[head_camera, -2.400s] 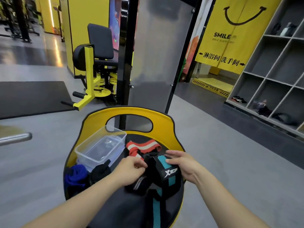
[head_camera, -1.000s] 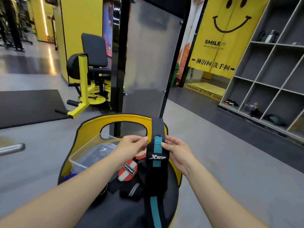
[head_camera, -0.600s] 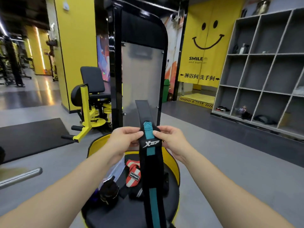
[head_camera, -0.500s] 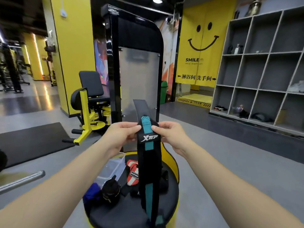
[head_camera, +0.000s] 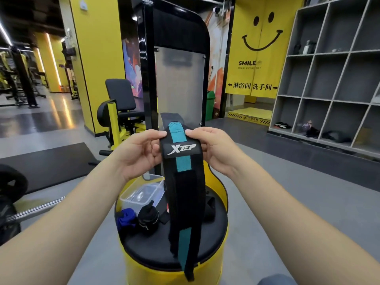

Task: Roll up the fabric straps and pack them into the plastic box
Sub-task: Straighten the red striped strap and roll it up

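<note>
At mid-frame the fingers (head_camera: 162, 134) of the left hand (head_camera: 136, 154) and those of the right hand (head_camera: 213, 150) pinch the two side edges of a black strap with a teal stripe (head_camera: 182, 182), holding it up by its top end so that it hangs straight down past the front of the seat. Below it, in the lower centre, the round black-topped yellow stool (head_camera: 213, 229) serves as the bench, carrying a clear plastic box (head_camera: 141, 194) at its back left. In front of the box sit a blue rolled strap (head_camera: 125, 218) and a black rolled strap (head_camera: 148, 218).
</note>
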